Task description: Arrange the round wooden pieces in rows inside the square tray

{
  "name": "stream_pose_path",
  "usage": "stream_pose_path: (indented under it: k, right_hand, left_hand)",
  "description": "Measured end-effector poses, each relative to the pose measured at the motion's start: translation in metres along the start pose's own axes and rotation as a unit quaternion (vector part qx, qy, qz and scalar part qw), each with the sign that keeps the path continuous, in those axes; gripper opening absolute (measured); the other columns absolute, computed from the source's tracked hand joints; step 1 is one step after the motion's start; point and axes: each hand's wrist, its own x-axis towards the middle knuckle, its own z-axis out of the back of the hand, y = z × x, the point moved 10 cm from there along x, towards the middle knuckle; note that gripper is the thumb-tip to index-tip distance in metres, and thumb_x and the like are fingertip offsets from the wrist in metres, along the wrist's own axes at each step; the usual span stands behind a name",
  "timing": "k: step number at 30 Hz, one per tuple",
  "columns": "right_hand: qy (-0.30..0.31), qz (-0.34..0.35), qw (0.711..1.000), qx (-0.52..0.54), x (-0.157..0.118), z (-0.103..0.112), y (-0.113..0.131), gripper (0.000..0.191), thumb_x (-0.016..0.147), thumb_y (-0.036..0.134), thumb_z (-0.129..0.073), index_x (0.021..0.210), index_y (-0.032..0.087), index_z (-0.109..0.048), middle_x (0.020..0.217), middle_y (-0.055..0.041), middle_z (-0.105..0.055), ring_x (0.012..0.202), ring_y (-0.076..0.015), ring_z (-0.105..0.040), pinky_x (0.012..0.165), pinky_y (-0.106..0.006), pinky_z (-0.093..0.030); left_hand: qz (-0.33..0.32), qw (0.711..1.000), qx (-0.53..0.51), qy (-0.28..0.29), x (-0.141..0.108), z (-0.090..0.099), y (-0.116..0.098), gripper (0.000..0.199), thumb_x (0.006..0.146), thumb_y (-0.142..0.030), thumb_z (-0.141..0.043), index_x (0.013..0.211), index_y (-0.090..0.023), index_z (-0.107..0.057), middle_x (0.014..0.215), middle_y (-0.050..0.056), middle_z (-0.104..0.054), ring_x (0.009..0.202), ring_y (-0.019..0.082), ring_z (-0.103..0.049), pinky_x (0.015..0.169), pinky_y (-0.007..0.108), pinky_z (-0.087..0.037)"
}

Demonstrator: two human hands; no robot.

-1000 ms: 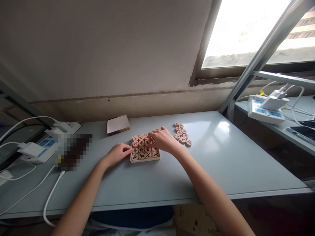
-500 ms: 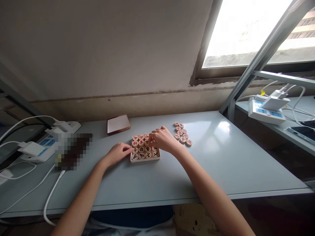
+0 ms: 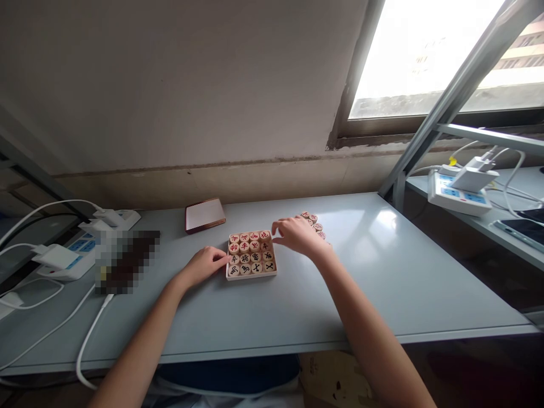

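A shallow white box [image 3: 251,276] on the desk holds rows of round wooden Chinese chess pieces [image 3: 244,258], marked in red at the back and black at the front. My left hand [image 3: 206,263] rests at the box's left side, fingers curled, with the thumb gripping its edge. Just off the right side of the box is my right hand [image 3: 295,233], its thumb and fingertips apart and nothing visible between them. Beyond that hand lie loose chess pieces [image 3: 318,226], partly hidden by it.
A dark red box lid [image 3: 204,216] lies behind the box, inner side up. At left, a power strip [image 3: 79,258] with chargers and white cables sits beside a blurred-out dark object [image 3: 130,263]. Another power strip [image 3: 459,194] stands on the right-hand desk, behind a metal frame post [image 3: 399,190].
My right hand has moved right, off the box and towards the loose pieces, its fingers now apart. The back right piece in the box shows now. My left hand has stayed put.
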Motion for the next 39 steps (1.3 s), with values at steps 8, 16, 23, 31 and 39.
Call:
stream_pose_path:
  k: [8, 16, 23, 31, 39]
  right_hand:
    - [0.125, -0.195, 0.970, 0.069, -0.033, -0.010, -0.089, 0.027, 0.072, 0.025, -0.063, 0.099, 0.024, -0.062, 0.081, -0.0003, -0.068, 0.068, -0.0152, -0.061, 0.053, -0.024, -0.035]
    - [0.045, -0.140, 0.989, 0.029, -0.018, 0.000, -0.070, 0.009, 0.072, 0.025, -0.065, 0.080, 0.022, -0.068, 0.080, -0.0031, -0.067, 0.065, -0.0149, -0.059, 0.053, -0.025, -0.034]
    - [-0.057, -0.005, 0.990, 0.129, -0.005, 0.013, -0.004, 0.019, 0.085, 0.040, -0.056, 0.094, 0.027, -0.066, 0.087, 0.0008, -0.066, 0.075, -0.0127, -0.059, 0.067, -0.024, -0.038]
    - [-0.103, -0.027, 0.992, 0.062, -0.008, -0.001, 0.009, 0.022, 0.088, 0.042, -0.050, 0.093, 0.026, -0.065, 0.085, -0.0012, -0.065, 0.078, -0.0160, -0.058, 0.076, -0.031, -0.035]
    - [-0.104, -0.033, 0.993, 0.035, -0.007, -0.004, 0.016, 0.021, 0.089, 0.041, -0.050, 0.096, 0.026, -0.063, 0.085, -0.0001, -0.066, 0.079, -0.0154, -0.058, 0.077, -0.031, -0.033]
  left_hand:
    - [0.006, 1.000, 0.012, -0.005, 0.001, -0.002, 0.000, 0.045, 0.083, -0.047, -0.036, 0.049, -0.018, -0.035, 0.047, -0.003, -0.037, 0.052, 0.011, -0.033, 0.055, 0.025, -0.025]
    - [-0.003, 1.000, 0.014, -0.026, 0.008, -0.003, 0.004, 0.046, 0.082, -0.046, -0.035, 0.046, -0.017, -0.039, 0.045, -0.002, -0.040, 0.049, 0.011, -0.035, 0.054, 0.025, -0.025]
    - [-0.046, 0.992, 0.098, -0.072, 0.033, 0.011, -0.008, 0.039, 0.079, -0.035, -0.041, 0.055, -0.014, -0.063, 0.051, -0.002, -0.040, 0.050, 0.010, -0.029, 0.054, 0.024, -0.016]
    - [-0.095, 0.984, 0.083, -0.127, 0.043, 0.012, -0.008, 0.041, 0.084, -0.031, -0.039, 0.059, -0.013, -0.066, 0.052, -0.001, -0.046, 0.051, 0.011, -0.032, 0.055, 0.025, -0.015]
    - [-0.117, 0.984, 0.058, -0.118, 0.039, 0.011, -0.008, 0.042, 0.087, -0.032, -0.039, 0.058, -0.015, -0.064, 0.057, 0.004, -0.056, 0.055, 0.014, -0.042, 0.055, 0.027, -0.017]
